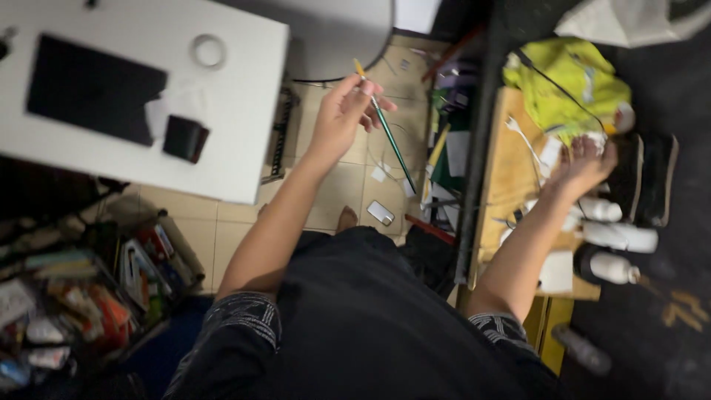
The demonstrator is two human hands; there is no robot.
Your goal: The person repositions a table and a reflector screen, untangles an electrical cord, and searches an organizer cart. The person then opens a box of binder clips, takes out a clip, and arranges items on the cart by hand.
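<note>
— Brush first: where does it sit?

— Thin paintbrush [386, 126], green stem with a yellow-orange end, slanting down over the tiled floor [337, 192]. The left hand [342, 115] pinches it near the upper end between thumb and fingertips, the other fingers loosely curled.

— And the right hand?

— The right hand [586, 164] is blurred, fingers spread, reaching over the wooden bench [511, 174] near some white cords. Nothing is gripped in it that I can make out; it looks open.

— What lies around it?

— Just beside it stand smooth white plastic bottles [615, 237], rounded, lying or leaning in a row. Behind them, a crumpled yellow-green cloth [570, 85], soft and folded.

— On the other side?

— A flat white bench [222, 133] with square corners carries a matte black rectangular pad [92, 89], a small dark wallet-like case [185, 138] and a ring of clear tape [208, 50]. Below it, a crate of mixed tubes and books [81, 296], too blurred to sort. A small shiny rectangular thing [381, 212] lies on the tiles.
</note>
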